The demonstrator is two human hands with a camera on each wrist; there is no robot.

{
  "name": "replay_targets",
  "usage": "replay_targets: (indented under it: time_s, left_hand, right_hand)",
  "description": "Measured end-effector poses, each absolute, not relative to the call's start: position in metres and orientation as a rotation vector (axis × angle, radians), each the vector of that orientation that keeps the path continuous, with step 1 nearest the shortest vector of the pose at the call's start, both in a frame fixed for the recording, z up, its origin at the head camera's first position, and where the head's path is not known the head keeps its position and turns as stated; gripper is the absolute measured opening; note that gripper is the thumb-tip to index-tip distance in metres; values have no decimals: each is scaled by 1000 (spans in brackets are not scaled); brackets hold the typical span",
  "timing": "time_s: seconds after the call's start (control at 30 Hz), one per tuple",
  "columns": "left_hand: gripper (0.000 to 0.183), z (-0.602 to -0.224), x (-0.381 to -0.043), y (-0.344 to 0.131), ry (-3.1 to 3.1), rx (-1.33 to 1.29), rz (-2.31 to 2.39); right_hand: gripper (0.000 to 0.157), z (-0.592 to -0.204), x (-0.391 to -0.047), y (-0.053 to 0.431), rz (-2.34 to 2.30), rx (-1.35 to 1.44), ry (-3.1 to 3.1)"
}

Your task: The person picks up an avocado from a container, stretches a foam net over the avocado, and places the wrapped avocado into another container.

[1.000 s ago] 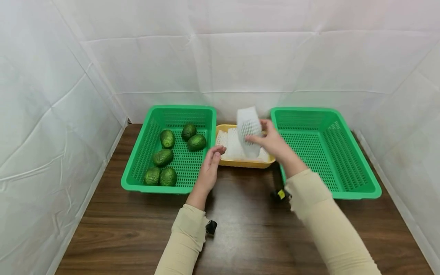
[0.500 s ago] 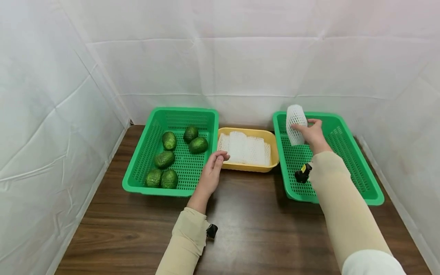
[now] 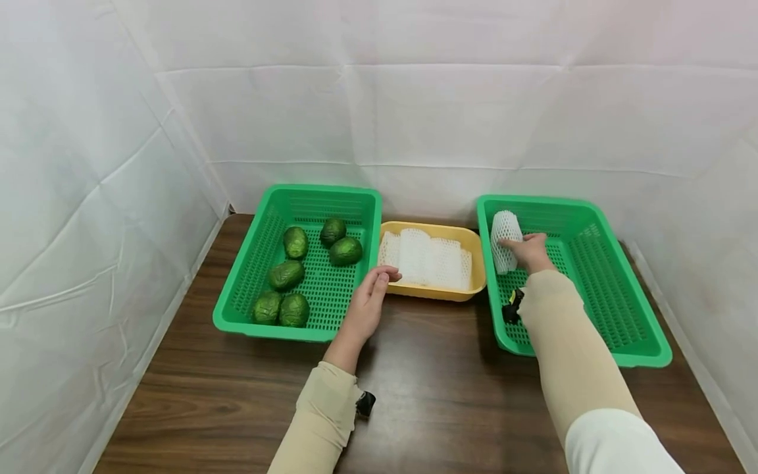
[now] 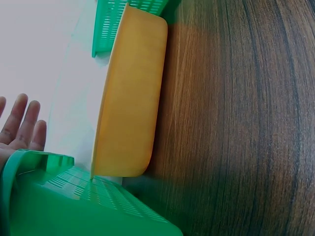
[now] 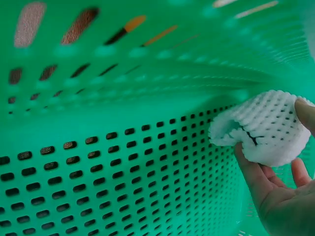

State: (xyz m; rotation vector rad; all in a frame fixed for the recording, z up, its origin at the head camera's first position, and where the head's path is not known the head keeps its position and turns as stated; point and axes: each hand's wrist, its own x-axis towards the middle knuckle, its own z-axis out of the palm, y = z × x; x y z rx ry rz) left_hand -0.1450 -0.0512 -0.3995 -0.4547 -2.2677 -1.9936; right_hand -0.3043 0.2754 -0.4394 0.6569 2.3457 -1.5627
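My right hand [image 3: 530, 252] is down inside the right green basket [image 3: 642, 289], holding a white foam net sleeve [image 3: 506, 232] near the back left corner. In the right wrist view, thumb and fingers lie around the rounded sleeve [image 5: 273, 128], whose near end gapes with green showing in it; I cannot tell whether a fruit is inside. My left hand [image 3: 365, 304] is held with relaxed fingers by the right rim of the left green basket [image 3: 222, 309], holding nothing. Several dark green avocados [image 3: 287, 275] lie in that basket.
Between the green baskets stands a yellow basket [image 3: 477, 284] with several flat white foam net sleeves [image 3: 422, 257]. All three rest on a dark wood table [image 3: 426, 395]. White sheeting [image 3: 426, 112] rises behind and at both sides.
My right hand has carried the foam net sleeve rightward from above the yellow basket and lowered it into the right green basket. My left hand has stayed nearly still.
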Motion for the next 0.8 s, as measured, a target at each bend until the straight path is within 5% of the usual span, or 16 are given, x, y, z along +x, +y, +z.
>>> replay_targets:
  time_s: [0.8]
  left_hand:
    - [34, -400, -146, -51, -2276, -454, -1945]
  right_hand:
    - [75, -442, -297, 280, -1320, 387, 2328]
